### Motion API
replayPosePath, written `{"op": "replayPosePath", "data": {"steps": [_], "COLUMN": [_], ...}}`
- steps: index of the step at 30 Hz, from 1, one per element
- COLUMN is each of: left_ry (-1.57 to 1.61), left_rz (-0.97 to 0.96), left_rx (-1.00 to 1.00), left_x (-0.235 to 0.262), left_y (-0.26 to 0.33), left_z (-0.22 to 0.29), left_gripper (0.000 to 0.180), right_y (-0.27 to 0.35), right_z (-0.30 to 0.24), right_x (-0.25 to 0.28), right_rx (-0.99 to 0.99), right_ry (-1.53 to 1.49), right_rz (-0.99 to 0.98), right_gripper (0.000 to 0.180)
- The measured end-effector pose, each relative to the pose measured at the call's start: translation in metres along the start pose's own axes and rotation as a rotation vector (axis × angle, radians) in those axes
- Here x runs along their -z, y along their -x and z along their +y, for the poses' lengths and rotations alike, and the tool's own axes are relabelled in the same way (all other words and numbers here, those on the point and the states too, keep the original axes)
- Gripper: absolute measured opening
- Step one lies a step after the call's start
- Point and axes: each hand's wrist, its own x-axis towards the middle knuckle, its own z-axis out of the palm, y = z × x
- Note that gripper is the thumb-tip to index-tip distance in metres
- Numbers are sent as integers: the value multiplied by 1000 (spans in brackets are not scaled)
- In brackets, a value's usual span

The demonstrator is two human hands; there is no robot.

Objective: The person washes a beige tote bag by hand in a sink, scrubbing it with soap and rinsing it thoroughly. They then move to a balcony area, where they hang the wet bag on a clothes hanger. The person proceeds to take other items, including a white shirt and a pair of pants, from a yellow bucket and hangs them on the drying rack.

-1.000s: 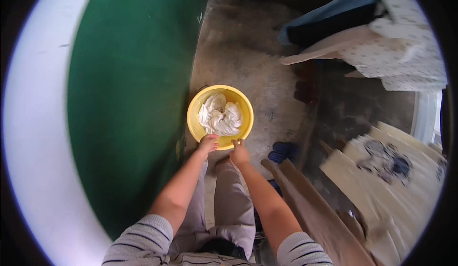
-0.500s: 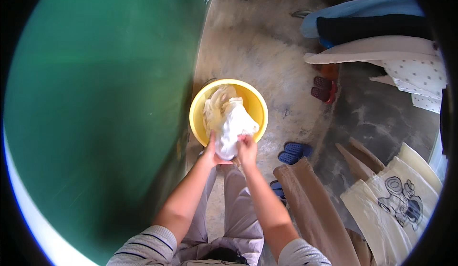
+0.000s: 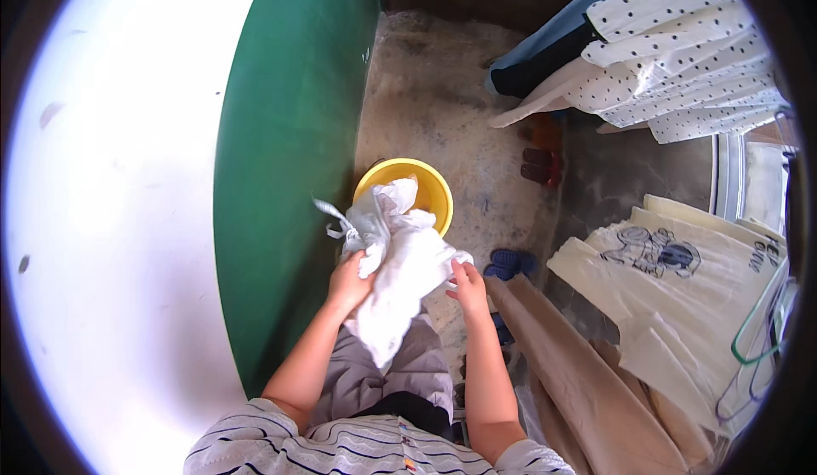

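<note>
A crumpled white garment (image 3: 400, 271) is held up in front of me, above and on the near side of a yellow bucket (image 3: 442, 192). Thin tie-like ends of it dangle at the left. My left hand (image 3: 348, 283) is closed around a bunched part of the cloth. At the right, my right hand (image 3: 468, 289) pinches an edge of the same garment between its fingers. The cloth hides much of the bucket's near side and most of its inside. The garment's exact kind cannot be made out.
A green and white wall (image 3: 289, 134) rises close on the left. To the right hang a dotted white garment (image 3: 681, 49), cream cloth with a drawing (image 3: 630, 288) and brown trousers (image 3: 579, 373). Blue slippers (image 3: 508, 262) and dark red slippers (image 3: 538, 165) lie on the concrete floor (image 3: 464, 92).
The white garment has come up out of the bucket toward me and is spread wider. My hands have moved apart, the right one outward. The view has tilted upward.
</note>
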Motion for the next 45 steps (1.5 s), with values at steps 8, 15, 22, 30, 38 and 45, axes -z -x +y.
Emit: {"op": "replayPosePath", "data": {"steps": [8,15,22,30,38,45], "left_ry": [660,1001,670,673,590,466], "left_rz": [115,135,216,276,243,413], "left_rx": [90,324,18,-163,-297,-189], "left_x": [-48,-2,-12,42,99,147], "left_y": [27,15,24,46,60,89], "left_z": [-35,-44,1,57,72,59], "left_gripper": [42,41,40,29,34,38], "right_y": [-32,13,-49,-22,3,-43], "right_z": [95,37,44,-81,-86,-43], "right_x": [-10,50,74,-18,-71,-60], "right_rx": [-100,282,251,791,664,598], "right_ry": [-664,-917,544,489,139,-320], "right_rz": [-294,-33,517,702,-192,134], "right_gripper": [36,38,54,65,34,27]}}
